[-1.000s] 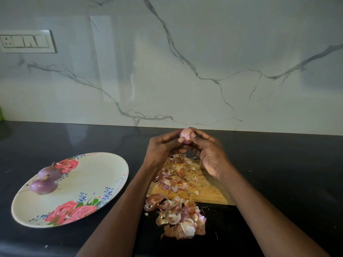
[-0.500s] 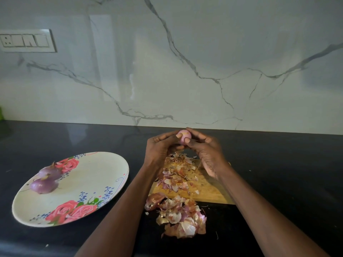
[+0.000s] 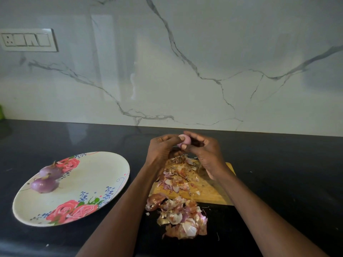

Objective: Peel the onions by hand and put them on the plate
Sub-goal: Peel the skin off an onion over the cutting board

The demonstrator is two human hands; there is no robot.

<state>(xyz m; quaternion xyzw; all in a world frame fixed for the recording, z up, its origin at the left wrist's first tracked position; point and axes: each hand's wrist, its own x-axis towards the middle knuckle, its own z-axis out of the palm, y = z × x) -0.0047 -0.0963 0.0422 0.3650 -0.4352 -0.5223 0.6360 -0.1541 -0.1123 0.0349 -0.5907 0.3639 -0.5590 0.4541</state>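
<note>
Your left hand (image 3: 161,151) and your right hand (image 3: 206,154) meet above the far end of the cutting board (image 3: 209,190), and between them you hold a small pink onion (image 3: 184,140). The fingers of both hands are curled round it: the left thumb and fingertips pinch it from the left, and the right thumb presses its lower side while the right fingers wrap over the top. Most of the onion is hidden by your fingers; the part that shows is smooth and pale pink. It is held up off the board, not touching it.

Under your hands the wooden cutting board lies on the dark surface (image 3: 278,173), and loose onion skins (image 3: 178,175) are strewn over the board's left half. A second, thicker heap of peels (image 3: 180,217) lies on the surface just in front of the board's near edge, between your two forearms.

To the left of your left forearm, near it but apart, sits a large oval plate (image 3: 104,169) with pink roses and small blue flowers printed on it. Two peeled purple onions lie on its far left part, touching each other: the nearer onion (image 3: 44,184) and the farther onion (image 3: 50,171).

Behind the surface rises a white marble wall (image 3: 204,52) with grey veins, and a switch panel (image 3: 27,40) is set into it at upper left.
</note>
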